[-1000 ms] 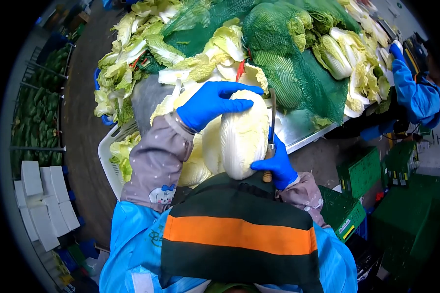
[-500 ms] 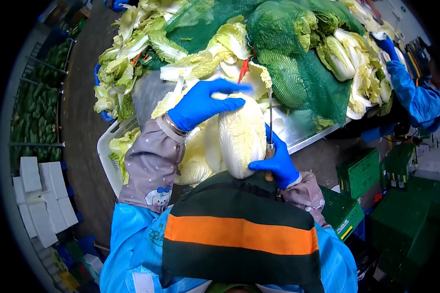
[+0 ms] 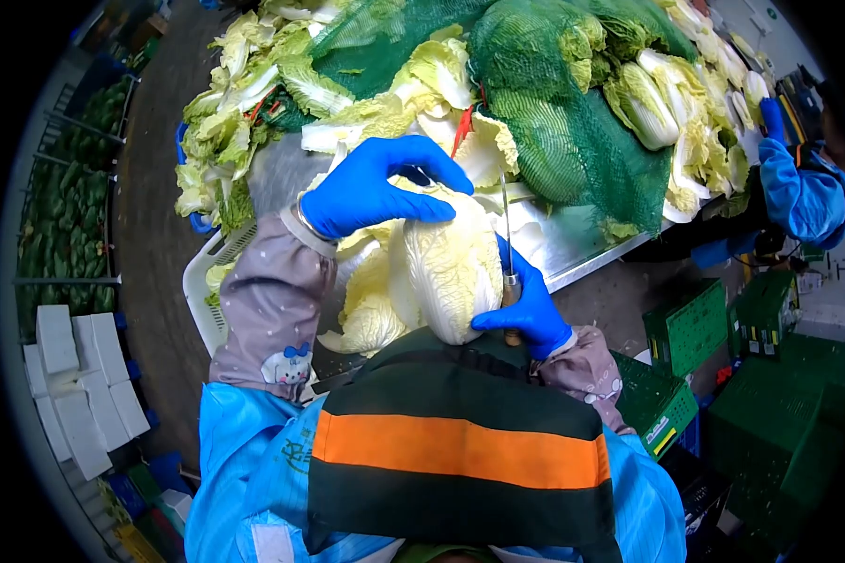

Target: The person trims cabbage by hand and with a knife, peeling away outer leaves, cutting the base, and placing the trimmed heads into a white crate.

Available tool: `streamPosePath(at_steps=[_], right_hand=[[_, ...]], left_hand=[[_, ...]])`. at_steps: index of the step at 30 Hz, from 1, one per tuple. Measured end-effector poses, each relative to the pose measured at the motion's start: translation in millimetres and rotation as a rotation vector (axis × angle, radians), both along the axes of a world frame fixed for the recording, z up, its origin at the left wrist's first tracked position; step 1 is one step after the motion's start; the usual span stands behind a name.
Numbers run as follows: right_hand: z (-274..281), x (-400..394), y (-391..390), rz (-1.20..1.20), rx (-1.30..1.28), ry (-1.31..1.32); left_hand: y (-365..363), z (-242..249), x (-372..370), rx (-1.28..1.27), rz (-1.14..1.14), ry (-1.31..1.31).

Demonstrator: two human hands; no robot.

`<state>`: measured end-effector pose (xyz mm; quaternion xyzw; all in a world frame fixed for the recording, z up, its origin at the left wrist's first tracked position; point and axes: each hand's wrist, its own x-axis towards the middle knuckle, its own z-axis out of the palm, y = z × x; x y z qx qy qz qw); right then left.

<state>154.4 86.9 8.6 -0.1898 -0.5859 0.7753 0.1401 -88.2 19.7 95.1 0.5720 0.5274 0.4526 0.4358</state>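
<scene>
A pale napa cabbage stands upright against my apron, between my two hands. My left hand, in a blue glove, is closed around its top, thumb on the near side and fingers over the far side. On the other side, my right hand grips a knife by its wooden handle, with the thin blade pointing up and away. That hand's thumb also presses on the cabbage's lower side. Loose cabbage leaves hang to the left of the head, partly hidden behind it.
A metal table bears green mesh sacks of cabbages and piles of leaves. A white basket stands at its left. Green crates are at the right, near a co-worker's blue sleeve.
My left hand has come down and left, its fingers now closing over the cabbage top. The cabbage has tilted slightly left; my right hand keeps the knife. The co-worker's arm has shifted right.
</scene>
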Motion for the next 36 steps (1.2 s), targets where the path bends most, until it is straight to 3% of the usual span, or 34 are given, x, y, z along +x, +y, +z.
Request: streamPosePath(at_steps=[5,12,16,18,19,22,24,26,28,30,36], right_hand=[[7.1,-3.2,0.3,0.032,0.04,-0.012],[7.0,-5.5,-0.9,0.051,0.107,-0.003],[4.9,-5.7,-1.1,0.015,0.081,-0.025],[4.0,-4.8,-1.3,-0.026,0.078,-0.016],[1.9,-4.2,-1.6,-0.065,0.03,-0.017],[-2.3,-4.0,-1.3,-0.163,-0.105,-0.008],[1.1,-5.6,-2.0,-0.186,-0.191,-0.006],[-6.0,-3.2,-3.4,-0.158,-0.072,-0.033],[-6.2,-3.6,-4.8,-0.098,0.035,-0.074],[5.0,-6.5,-6.6,-0.059,0.016,-0.054],[-2.5,-4.4,-5.1,-0.079,0.03,-0.041]], left_hand=[[13.6,27.6,-9.9,-0.125,-0.227,0.26],[8.0,34.9,-12.6,-0.052,-0.191,0.282],[4.8,28.2,-11.6,-0.091,-0.093,0.33],[3.3,27.7,-2.4,-0.066,0.152,0.294],[1.6,12.7,1.7,0.083,0.339,0.232],[-14.7,-21.5,26.6,-0.053,0.499,-0.059],[-21.2,-31.7,52.6,-0.091,0.432,-0.153],[-10.2,-47.1,49.5,0.102,0.394,0.022],[-1.2,-29.2,43.6,0.176,0.348,0.073],[2.4,-11.4,24.7,-0.083,0.017,-0.012],[2.1,6.7,4.1,-0.01,-0.031,0.07]])
